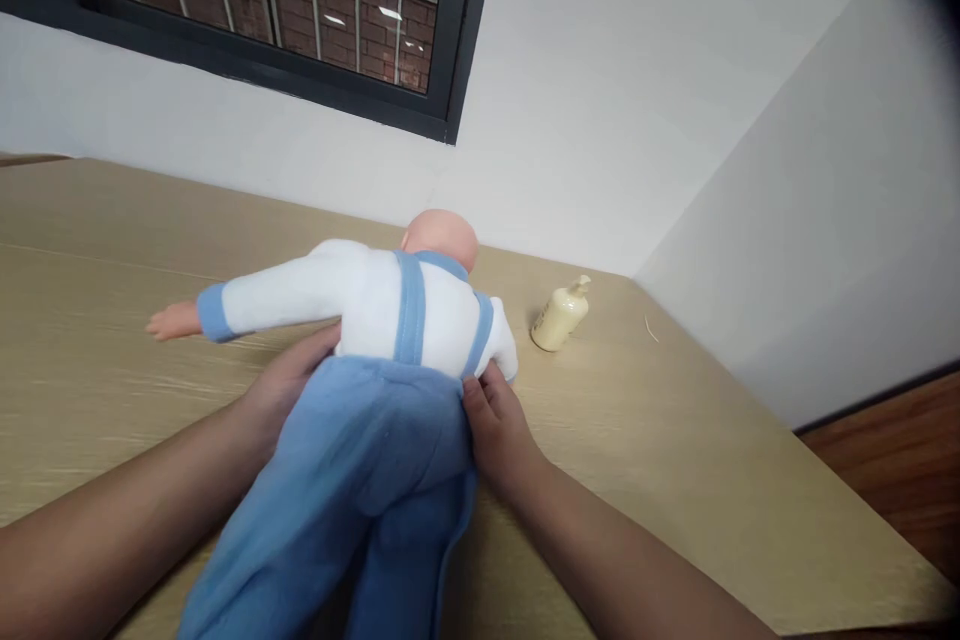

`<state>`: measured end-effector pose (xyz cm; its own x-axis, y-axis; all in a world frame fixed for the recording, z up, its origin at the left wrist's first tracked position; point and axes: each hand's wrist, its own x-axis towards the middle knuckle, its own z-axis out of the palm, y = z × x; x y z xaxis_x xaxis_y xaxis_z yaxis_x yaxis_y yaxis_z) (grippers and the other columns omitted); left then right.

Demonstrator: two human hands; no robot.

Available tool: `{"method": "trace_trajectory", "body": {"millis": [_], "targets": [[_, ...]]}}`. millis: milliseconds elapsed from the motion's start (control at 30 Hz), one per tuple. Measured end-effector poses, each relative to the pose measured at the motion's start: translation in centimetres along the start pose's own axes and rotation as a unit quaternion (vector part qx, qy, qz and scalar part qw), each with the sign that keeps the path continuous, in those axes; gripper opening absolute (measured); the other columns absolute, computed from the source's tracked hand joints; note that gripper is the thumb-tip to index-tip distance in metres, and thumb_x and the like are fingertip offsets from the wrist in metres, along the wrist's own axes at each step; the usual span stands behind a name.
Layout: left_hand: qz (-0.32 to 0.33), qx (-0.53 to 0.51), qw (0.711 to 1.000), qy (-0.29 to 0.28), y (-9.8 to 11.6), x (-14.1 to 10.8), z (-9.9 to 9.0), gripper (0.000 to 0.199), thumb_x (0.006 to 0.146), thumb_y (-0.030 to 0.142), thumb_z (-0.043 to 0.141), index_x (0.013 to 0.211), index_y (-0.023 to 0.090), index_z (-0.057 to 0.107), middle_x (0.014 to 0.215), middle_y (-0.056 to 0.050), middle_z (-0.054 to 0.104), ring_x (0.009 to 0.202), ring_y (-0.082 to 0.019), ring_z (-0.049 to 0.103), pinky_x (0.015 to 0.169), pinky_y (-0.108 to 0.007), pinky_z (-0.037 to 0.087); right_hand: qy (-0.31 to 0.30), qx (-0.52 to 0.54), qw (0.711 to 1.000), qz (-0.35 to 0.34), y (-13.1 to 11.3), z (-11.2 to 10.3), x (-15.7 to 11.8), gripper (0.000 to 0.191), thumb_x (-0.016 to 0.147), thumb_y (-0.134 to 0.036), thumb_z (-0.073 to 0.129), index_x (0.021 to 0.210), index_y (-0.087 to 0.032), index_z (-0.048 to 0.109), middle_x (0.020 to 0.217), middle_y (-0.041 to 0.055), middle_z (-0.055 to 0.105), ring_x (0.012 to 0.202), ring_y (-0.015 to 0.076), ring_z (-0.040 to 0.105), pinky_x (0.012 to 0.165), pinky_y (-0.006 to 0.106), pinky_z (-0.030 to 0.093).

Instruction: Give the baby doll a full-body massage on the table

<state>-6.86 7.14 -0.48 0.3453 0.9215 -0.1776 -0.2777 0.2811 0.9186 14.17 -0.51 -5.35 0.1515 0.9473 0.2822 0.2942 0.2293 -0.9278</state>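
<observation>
A baby doll [375,310] lies face down in the middle of the view, its bald head toward the wall. It wears a white long-sleeved top with blue cuffs and blue trousers [382,420] with straps over the back. On the doll's left side in the picture, my left hand [289,375] grips its waist, with the fingers partly hidden beneath it. My right hand [499,425] holds the opposite side of the waist, thumb near the trouser edge. One doll arm stretches out to the left; the other bends down by my right hand.
A cream pump bottle [559,318] stands on the wooden table [660,440], right of the doll. Farther right lies a thin pale strand [651,329]. White walls [600,100] and a dark-framed barred window [450,50] rise behind the table.
</observation>
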Motion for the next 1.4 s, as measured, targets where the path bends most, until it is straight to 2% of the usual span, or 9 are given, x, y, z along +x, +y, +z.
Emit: {"method": "trace_trajectory", "body": {"millis": [100, 167, 367, 533, 867, 967, 1067, 1167, 1400], "targets": [[-0.106, -0.063, 0.992, -0.031, -0.7, 0.4, -0.3, 0.045, 0.078, 0.046, 0.071, 0.109, 0.014, 0.073, 0.069, -0.006, 0.075, 0.078, -0.033, 0.074, 0.069, -0.044, 0.063, 0.030, -0.092, 0.993, 0.061, 0.4, -0.2, 0.4, 0.041, 0.098, -0.057, 0.045, 0.111, -0.022, 0.060, 0.114, 0.0081, 0.068, 0.122, 0.0273, 0.055, 0.107, 0.041, 0.039], [-0.116, -0.058, 0.989, -0.065, -1.3, 0.8, -0.7, 0.054, 0.074, 0.047, 0.075, 0.117, 0.014, 0.071, 0.074, -0.009, 0.076, 0.079, -0.035, 0.075, 0.070, -0.045, 0.063, 0.031, -0.107, 0.990, 0.091, 0.8, -0.2, 0.7, 0.040, 0.099, -0.057, 0.043, 0.106, -0.021, 0.059, 0.106, 0.0067, 0.068, 0.111, 0.0254, 0.059, 0.100, 0.039, 0.042], [-0.074, -0.038, 0.989, -0.125, -3.2, 2.2, -0.8, 0.068, 0.077, 0.038, 0.079, 0.139, 0.020, 0.058, 0.104, -0.012, 0.078, 0.100, -0.036, 0.074, 0.084, -0.043, 0.062, 0.044, -0.168, 0.980, 0.102, 2.0, -0.6, 1.7, 0.042, 0.098, -0.061, 0.041, 0.091, -0.021, 0.054, 0.096, 0.0054, 0.066, 0.096, 0.0237, 0.060, 0.088, 0.038, 0.044], [-0.059, -0.020, 0.989, -0.131, -3.7, 2.6, -0.1, 0.069, 0.083, 0.036, 0.077, 0.145, 0.021, 0.052, 0.120, -0.012, 0.074, 0.110, -0.032, 0.071, 0.093, -0.039, 0.058, -0.010, -0.248, 0.965, 0.091, 2.1, -1.6, 2.0, 0.044, 0.101, -0.058, 0.035, 0.089, -0.021, 0.055, 0.095, 0.0085, 0.068, 0.091, 0.0244, 0.062, 0.081, 0.037, 0.043], [0.026, 0.149, 0.980, -0.125, -4.4, 3.7, -0.4, 0.059, 0.088, 0.056, 0.067, 0.129, 0.014, 0.062, 0.116, -0.012, 0.074, 0.106, -0.032, 0.068, 0.091, -0.040, 0.051, -0.057, -0.457, 0.885, 0.063, 0.5, -2.9, 2.1, 0.060, 0.104, -0.055, 0.025, 0.070, -0.022, 0.061, 0.070, 0.0103, 0.069, 0.064, 0.0225, 0.059, 0.056, 0.034, 0.027], [0.105, 0.321, 0.939, -0.063, -4.3, 3.9, -0.6, 0.047, 0.091, 0.060, 0.059, 0.104, 0.016, 0.068, 0.098, -0.007, 0.074, 0.095, -0.028, 0.066, 0.082, -0.036, 0.048, -0.033, -0.485, 0.873, 0.039, 0.0, -3.5, 2.3, 0.055, 0.101, -0.056, 0.035, 0.063, -0.022, 0.056, 0.064, 0.0092, 0.063, 0.058, 0.0199, 0.052, 0.054, 0.033, 0.025], [0.170, 0.489, 0.855, 0.020, -3.9, 3.7, -0.7, 0.044, 0.091, 0.062, 0.056, 0.078, 0.020, 0.056, 0.069, 0.000, 0.060, 0.069, -0.021, 0.058, 0.064, -0.032, 0.040, 0.028, -0.488, 0.872, -0.013, -0.3, -3.9, 2.4, 0.040, 0.096, -0.051, 0.050, 0.069, -0.022, 0.055, 0.070, 0.0071, 0.061, 0.064, 0.0199, 0.054, 0.057, 0.032, 0.031], [0.211, 0.560, 0.798, 0.064, -3.6, 3.0, -0.6, 0.041, 0.091, 0.057, 0.057, 0.074, 0.021, 0.047, 0.064, 0.003, 0.053, 0.061, -0.018, 0.052, 0.058, -0.030, 0.035, 0.057, -0.466, 0.881, -0.064, -0.4, -3.6, 1.9, 0.019, 0.092, -0.038, 0.057, 0.081, -0.022, 0.058, 0.080, 0.0059, 0.063, 0.076, 0.0217, 0.059, 0.064, 0.033, 0.039], [0.431, 0.579, 0.692, -0.014, -3.4, 1.3, -0.3, 0.013, 0.094, 0.020, 0.051, 0.085, 0.019, 0.061, 0.083, -0.005, 0.063, 0.084, -0.022, 0.059, 0.076, -0.034, 0.044, -0.033, -0.369, 0.907, -0.199, -0.6, -2.0, 0.4, 0.013, 0.092, -0.025, 0.054, 0.093, -0.021, 0.067, 0.088, 0.0062, 0.067, 0.089, 0.0231, 0.062, 0.079, 0.036, 0.045]]}}
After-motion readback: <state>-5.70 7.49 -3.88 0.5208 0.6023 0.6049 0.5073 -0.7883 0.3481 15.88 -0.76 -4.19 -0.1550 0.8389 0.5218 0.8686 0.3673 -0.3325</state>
